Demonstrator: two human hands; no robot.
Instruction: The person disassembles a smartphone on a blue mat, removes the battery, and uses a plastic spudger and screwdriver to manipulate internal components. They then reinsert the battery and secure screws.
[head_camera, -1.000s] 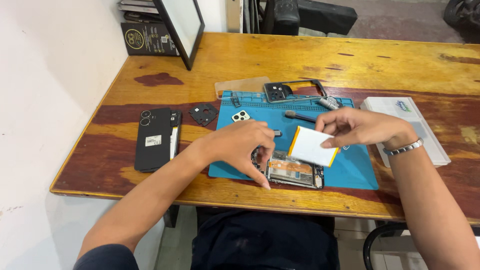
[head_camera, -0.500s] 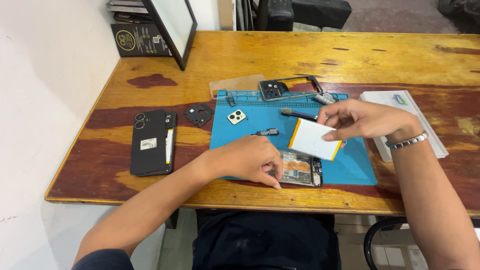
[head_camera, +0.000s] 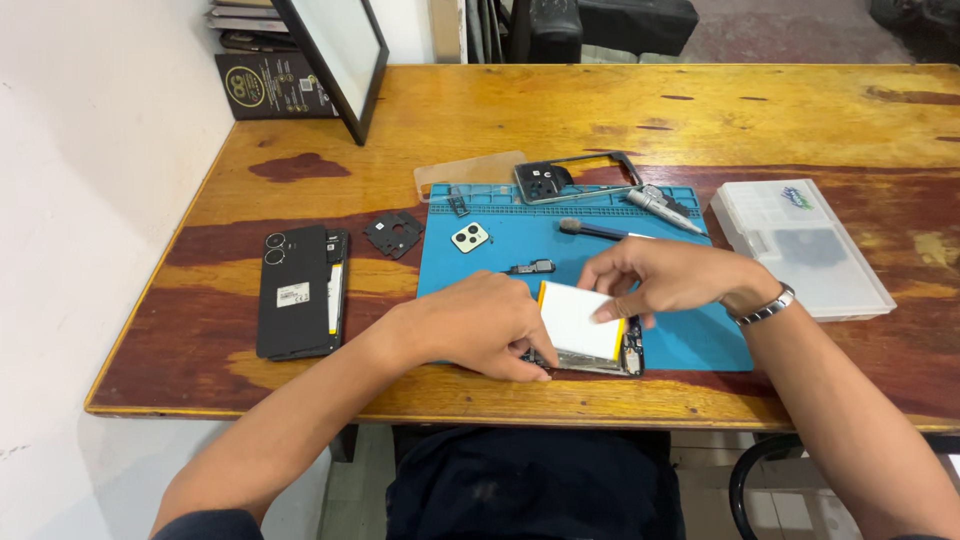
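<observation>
An opened phone body (head_camera: 600, 358) lies at the near edge of a blue work mat (head_camera: 690, 335). A flat white battery with a yellow edge (head_camera: 577, 322) rests on it, nearly level. My right hand (head_camera: 665, 280) holds the battery's far right side with its fingertips. My left hand (head_camera: 480, 325) presses down on the phone's left end, fingertips at its near corner.
A black phone back (head_camera: 298, 290) lies left of the mat, with a small black part (head_camera: 393, 233) beside it. On the mat are a camera piece (head_camera: 469, 237), a phone frame (head_camera: 575, 178), a brush (head_camera: 598, 229) and a screwdriver (head_camera: 660, 207). A clear plastic box (head_camera: 805, 245) sits right.
The battery was tilted up in my right hand; it has come down flat onto the phone body. My left hand stayed on the phone's left end.
</observation>
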